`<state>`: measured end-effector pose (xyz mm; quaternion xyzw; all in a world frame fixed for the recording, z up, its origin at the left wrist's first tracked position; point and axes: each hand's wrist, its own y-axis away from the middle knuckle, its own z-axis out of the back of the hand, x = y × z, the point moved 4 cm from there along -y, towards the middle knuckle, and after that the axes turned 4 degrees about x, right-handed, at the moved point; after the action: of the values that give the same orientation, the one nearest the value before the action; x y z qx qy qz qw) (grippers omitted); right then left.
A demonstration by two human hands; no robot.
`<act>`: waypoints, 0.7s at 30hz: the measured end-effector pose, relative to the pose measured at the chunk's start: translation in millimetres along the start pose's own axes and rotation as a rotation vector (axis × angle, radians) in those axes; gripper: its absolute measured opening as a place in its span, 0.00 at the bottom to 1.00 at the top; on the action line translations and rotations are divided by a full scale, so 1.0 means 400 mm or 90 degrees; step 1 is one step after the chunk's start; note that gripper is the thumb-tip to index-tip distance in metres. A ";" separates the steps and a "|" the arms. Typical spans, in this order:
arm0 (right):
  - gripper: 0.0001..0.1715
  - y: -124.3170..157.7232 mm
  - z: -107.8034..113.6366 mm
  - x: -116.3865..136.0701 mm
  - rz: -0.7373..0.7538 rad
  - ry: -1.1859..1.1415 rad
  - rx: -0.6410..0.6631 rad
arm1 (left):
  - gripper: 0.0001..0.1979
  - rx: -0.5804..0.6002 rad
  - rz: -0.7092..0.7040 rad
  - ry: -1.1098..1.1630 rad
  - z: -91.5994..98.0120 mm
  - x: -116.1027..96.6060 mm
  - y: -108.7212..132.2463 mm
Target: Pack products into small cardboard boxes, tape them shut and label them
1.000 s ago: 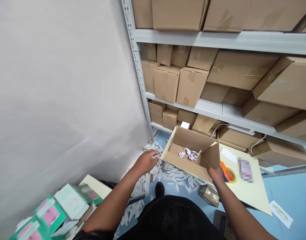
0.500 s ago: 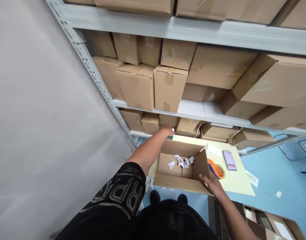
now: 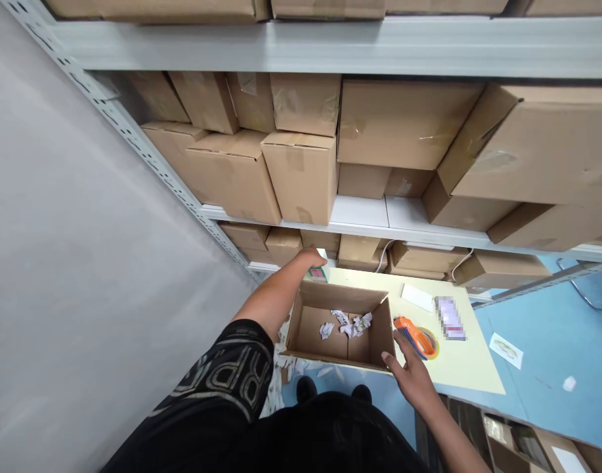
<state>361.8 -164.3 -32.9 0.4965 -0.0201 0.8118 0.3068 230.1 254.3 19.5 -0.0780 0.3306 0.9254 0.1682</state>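
An open cardboard box (image 3: 340, 299) stands on the pale yellow tabletop in front of me, with several crumpled pieces of paper (image 3: 348, 325) on its bottom. My right hand (image 3: 413, 376) is at the box's front right corner, thumb over the rim and fingers along the outside of the wall. Beyond the far left corner, my left hand (image 3: 310, 258) is closed on a small white, green and pink item (image 3: 318, 274). My hand covers part of that item, so its exact kind is unclear.
Right of the box lie an orange tape dispenser (image 3: 409, 334), a yellow tape roll (image 3: 433, 343), a white flat piece (image 3: 417, 297) and a blurred purple rectangle (image 3: 450, 318). Shelves of cardboard boxes (image 3: 301, 174) rise behind. Another open box (image 3: 532, 441) is at lower right.
The view has shifted, and more of the item by my left hand shows. The open box sits farther left of the tape dispenser, and its front wall looks less tilted.
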 end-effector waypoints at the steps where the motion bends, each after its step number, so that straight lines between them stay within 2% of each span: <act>1: 0.39 -0.005 0.009 0.015 0.022 0.011 -0.013 | 0.36 -0.025 -0.023 0.012 0.028 0.005 0.025; 3: 0.34 -0.014 0.033 0.059 0.070 0.026 -0.057 | 0.34 -0.112 -0.104 0.046 0.090 0.020 0.100; 5: 0.29 -0.022 0.055 0.113 0.099 0.024 -0.102 | 0.34 -0.210 -0.188 0.088 0.145 0.048 0.203; 7: 0.28 -0.034 0.066 0.168 0.104 -0.028 -0.112 | 0.38 -0.256 -0.273 0.163 0.169 0.085 0.319; 8: 0.30 -0.042 0.067 0.194 0.101 -0.075 -0.104 | 0.40 -0.245 -0.306 0.219 0.165 0.103 0.372; 9: 0.33 -0.051 0.064 0.219 0.097 -0.130 -0.090 | 0.42 -0.198 -0.341 0.290 0.147 0.118 0.419; 11: 0.38 -0.069 0.050 0.263 0.097 -0.234 -0.047 | 0.44 -0.052 -0.421 0.468 0.083 0.133 0.492; 13: 0.35 -0.080 0.029 0.292 0.103 -0.285 0.014 | 0.46 0.074 -0.439 0.595 -0.001 0.138 0.529; 14: 0.32 -0.082 0.018 0.298 0.102 -0.287 0.041 | 0.48 0.109 -0.426 0.630 -0.044 0.138 0.534; 15: 0.28 -0.082 0.008 0.297 0.094 -0.276 0.061 | 0.49 0.120 -0.404 0.651 -0.083 0.139 0.531; 17: 0.24 -0.079 -0.006 0.282 0.060 -0.219 0.078 | 0.48 0.073 -0.349 0.649 -0.147 0.142 0.515; 21: 0.22 -0.074 -0.006 0.253 -0.009 0.001 0.056 | 0.43 -0.054 -0.293 0.498 -0.222 0.141 0.491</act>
<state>343.0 -91.1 40.5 0.5086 0.0192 0.8102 0.2907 109.3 69.9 52.0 -0.5001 0.3054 0.7774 0.2289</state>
